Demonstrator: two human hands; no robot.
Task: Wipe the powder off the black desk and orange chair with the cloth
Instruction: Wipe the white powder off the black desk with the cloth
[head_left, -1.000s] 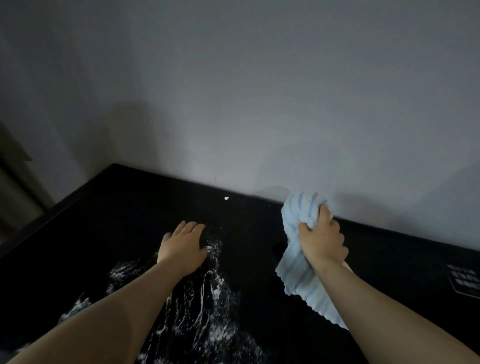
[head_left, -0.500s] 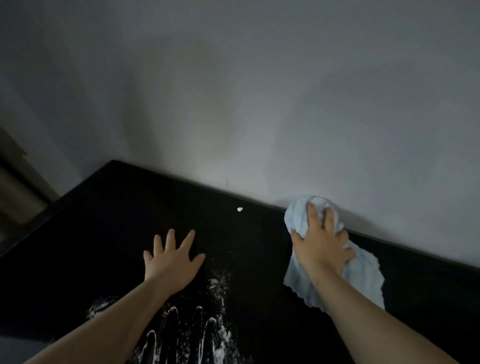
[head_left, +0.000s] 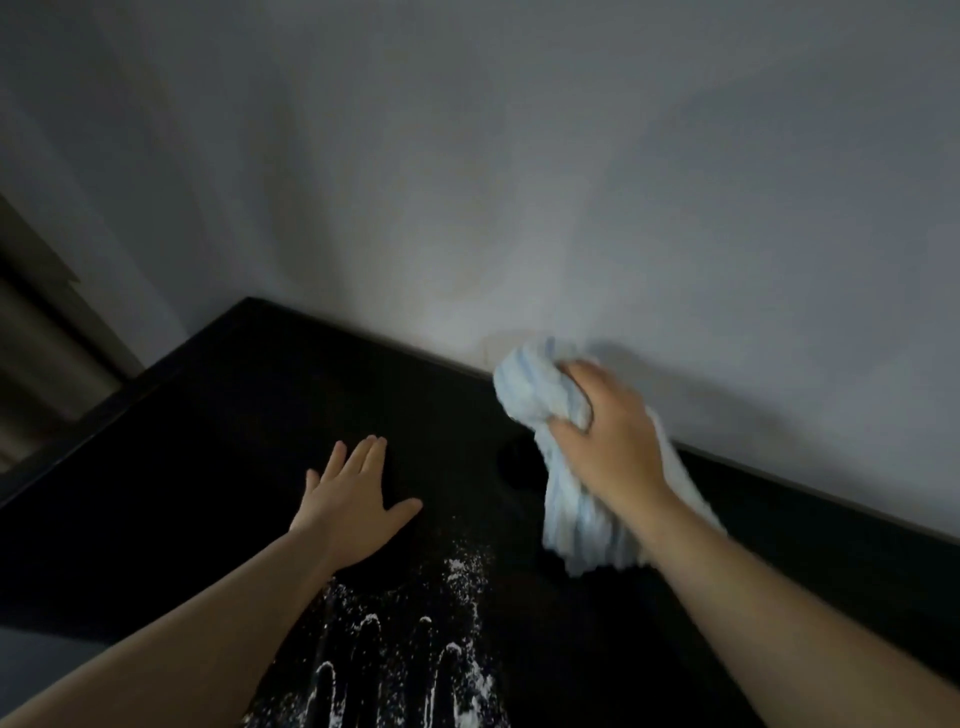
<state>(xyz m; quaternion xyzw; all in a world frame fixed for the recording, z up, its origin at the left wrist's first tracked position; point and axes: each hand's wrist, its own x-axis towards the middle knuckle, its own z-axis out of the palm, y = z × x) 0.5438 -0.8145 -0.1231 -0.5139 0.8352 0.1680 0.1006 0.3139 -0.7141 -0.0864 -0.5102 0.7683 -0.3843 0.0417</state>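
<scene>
- Pale blue striped fabric cloth (head_left: 537, 387): bunched up and lifted off the surface. Upper wad bulges out past the thumb side of the right hand (head_left: 610, 436). Loose tail hangs below palm and wrist toward the desk, its lower edge blurred, so contact with the surface cannot be told.
- Right hand: fingers and thumb curled tight round the wad, back of the hand toward the camera, close to the seam where desk meets wall.
- Left hand (head_left: 353, 499): laid flat, palm down, on the glossy black desk (head_left: 218, 415). Fingers straight and slightly spread, thumb out to the side, holding nothing. Well to the left of the cloth-holding hand.
- Loose white powder (head_left: 460, 569): scattered just behind the left hand's thumb and wrist, toward the body, between the two forearms. Parallel dark streaks run through it, each with a small curved heap at its far end.
- Round darker patch (head_left: 519, 462) in the desk top, just left of the right wrist beside the hanging cloth: too dim to identify.
- Plain grey wall (head_left: 519, 156): straight beyond both hands, with the shadow of right hand and cloth falling on it to the right.
- Beige upright panel or curtain (head_left: 36, 353): far to the left of the left hand, past the desk corner. Which of the two, unclear.
</scene>
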